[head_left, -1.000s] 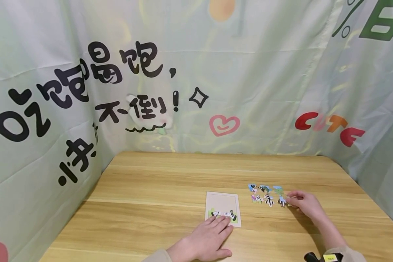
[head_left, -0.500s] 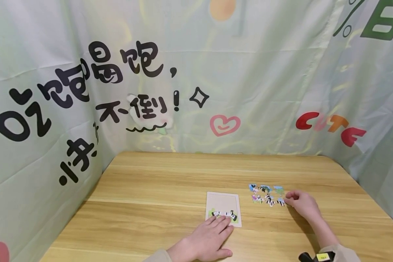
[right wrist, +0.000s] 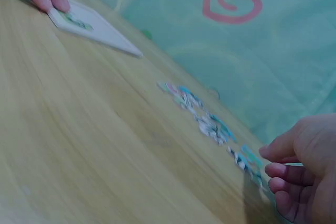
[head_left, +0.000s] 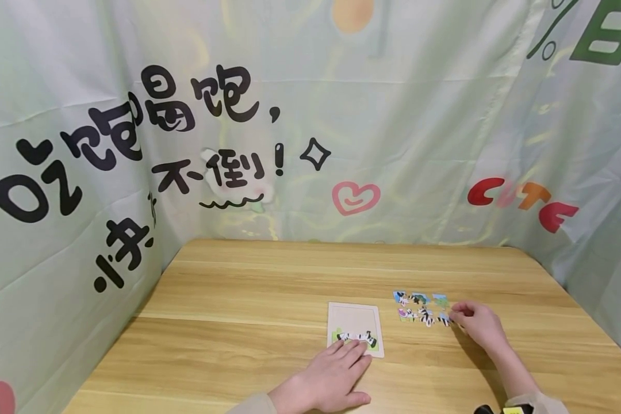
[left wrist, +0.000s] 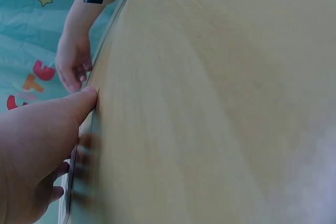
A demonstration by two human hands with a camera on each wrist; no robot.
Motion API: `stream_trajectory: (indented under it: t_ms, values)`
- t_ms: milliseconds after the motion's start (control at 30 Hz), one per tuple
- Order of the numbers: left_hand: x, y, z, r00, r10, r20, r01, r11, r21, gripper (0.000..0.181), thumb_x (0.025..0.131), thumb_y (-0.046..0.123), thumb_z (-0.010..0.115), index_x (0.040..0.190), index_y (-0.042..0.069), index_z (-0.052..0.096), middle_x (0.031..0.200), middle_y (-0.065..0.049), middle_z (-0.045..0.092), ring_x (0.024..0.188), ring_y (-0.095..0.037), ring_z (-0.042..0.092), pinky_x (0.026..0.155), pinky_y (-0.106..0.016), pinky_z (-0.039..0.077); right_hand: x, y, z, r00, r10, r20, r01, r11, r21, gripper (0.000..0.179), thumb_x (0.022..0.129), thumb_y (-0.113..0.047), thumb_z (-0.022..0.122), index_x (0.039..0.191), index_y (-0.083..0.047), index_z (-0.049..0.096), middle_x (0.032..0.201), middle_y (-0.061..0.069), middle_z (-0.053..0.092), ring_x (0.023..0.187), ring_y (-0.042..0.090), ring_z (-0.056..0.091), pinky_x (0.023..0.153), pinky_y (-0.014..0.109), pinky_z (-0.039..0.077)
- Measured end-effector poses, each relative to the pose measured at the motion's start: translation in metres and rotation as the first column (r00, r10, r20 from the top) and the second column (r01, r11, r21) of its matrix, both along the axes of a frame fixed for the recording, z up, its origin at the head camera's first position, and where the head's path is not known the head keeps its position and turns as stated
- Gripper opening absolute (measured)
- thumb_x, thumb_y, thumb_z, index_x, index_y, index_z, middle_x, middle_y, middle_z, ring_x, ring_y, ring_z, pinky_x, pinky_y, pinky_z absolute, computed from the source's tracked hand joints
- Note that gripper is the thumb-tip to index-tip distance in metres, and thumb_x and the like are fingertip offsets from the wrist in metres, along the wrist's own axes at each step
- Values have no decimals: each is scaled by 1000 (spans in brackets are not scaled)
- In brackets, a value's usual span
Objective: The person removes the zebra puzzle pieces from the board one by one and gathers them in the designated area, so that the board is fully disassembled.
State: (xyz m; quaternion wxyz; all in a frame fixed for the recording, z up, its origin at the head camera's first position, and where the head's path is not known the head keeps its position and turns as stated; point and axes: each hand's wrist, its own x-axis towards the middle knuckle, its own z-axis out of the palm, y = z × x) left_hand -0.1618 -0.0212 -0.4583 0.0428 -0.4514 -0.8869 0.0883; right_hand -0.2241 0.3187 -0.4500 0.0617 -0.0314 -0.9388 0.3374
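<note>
In the head view my left hand (head_left: 336, 374) lies flat, fingers extended over the lower edge of a pale puzzle board (head_left: 354, 319). Two zebra-patterned pieces (head_left: 364, 338) sit along its bottom, partly under the fingertips. Off to the right, my right hand (head_left: 481, 326) is by a loose puzzle piece (head_left: 443, 319), its fingers loosely bent at or just beside the piece's edge. The right wrist view shows a gap between thumb and fingers, with nothing visibly pinched; whether a fingertip touches the piece is unclear. Only part of my left hand (left wrist: 37, 150) appears in the left wrist view.
Several other puzzle pieces (head_left: 419, 299) lie in two rough rows between the board and my right hand. They rest on a wood-grain table (head_left: 227, 322). A printed fabric curtain (head_left: 419, 126) rises behind the table and along its sides.
The nearest loose piece has shifted slightly left toward its row, with my right hand following. The board and left hand have moved very slightly right in the picture.
</note>
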Motion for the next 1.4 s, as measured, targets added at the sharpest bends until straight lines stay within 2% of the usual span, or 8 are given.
stream_trajectory:
  t_ms: [200, 433, 600, 733, 900, 1000, 1200, 1400]
  values:
    - [0, 4, -1, 1000, 7, 2, -7, 1000, 1, 70, 93, 61, 18, 145, 16, 32, 151, -4, 24, 138, -18, 21, 109, -33, 24, 3, -27, 17, 999, 49, 3, -48, 986, -157, 34, 90, -20, 61, 108, 9, 59, 95, 14, 64, 78, 15, 53, 60, 26, 46]
    - [3, -6, -2, 999, 22, 25, -23, 999, 39, 71, 94, 61, 18, 145, 13, 31, 152, -8, 23, 138, -21, 21, 109, -36, 24, 5, -70, 30, 990, 144, -7, -142, 966, -217, 27, 88, -11, 62, 107, 7, 60, 88, 8, 63, 77, 16, 54, 61, 25, 47]
    - [5, -22, -3, 998, 29, 56, -34, 996, 81, 71, 94, 60, 19, 144, 11, 34, 150, -9, 26, 137, -22, 23, 108, -39, 27, 8, -99, 30, 976, 217, 0, -207, 932, -297, 23, 85, -8, 64, 103, 5, 60, 84, 6, 62, 77, 17, 54, 59, 25, 47]
    - [7, -33, -2, 997, 36, 73, -43, 995, 94, 71, 94, 60, 21, 142, 10, 37, 148, -10, 30, 136, -23, 26, 107, -40, 29, 9, -119, 26, 950, 311, -8, -295, 891, -345, 22, 82, -4, 66, 100, 6, 60, 82, 6, 60, 74, 16, 55, 58, 25, 48]
    - [7, -40, -1, 994, 49, 94, -57, 994, 90, 71, 94, 60, 21, 142, 10, 38, 148, -8, 32, 136, -21, 26, 107, -39, 29, 15, -144, 21, 904, 426, -35, -414, 852, -320, 19, 81, -3, 66, 98, 5, 61, 79, 4, 58, 72, 15, 54, 58, 23, 48]
    - [7, -40, -1, 995, 44, 85, -52, 995, 86, 71, 94, 60, 20, 141, 10, 39, 148, -8, 32, 136, -20, 26, 107, -39, 29, 18, -158, 15, 886, 462, -40, -455, 847, -274, 16, 80, -2, 66, 95, 3, 62, 77, 2, 58, 70, 14, 53, 60, 22, 47]
    - [7, -37, -3, 997, 46, 60, -51, 995, 87, 71, 94, 60, 21, 141, 10, 39, 148, -9, 32, 136, -21, 27, 107, -39, 29, 16, -168, 2, 859, 502, -95, -511, 837, -194, 14, 75, 0, 67, 89, 1, 62, 72, -3, 56, 66, 9, 51, 59, 21, 46]
    - [8, -34, -2, 997, 59, 54, -63, 995, 81, 71, 94, 60, 22, 141, 10, 38, 148, -9, 31, 136, -22, 27, 107, -38, 29, 11, -170, -1, 850, 516, -102, -526, 841, -128, 14, 72, 0, 71, 84, -1, 63, 70, -4, 53, 65, 9, 48, 58, 23, 43]
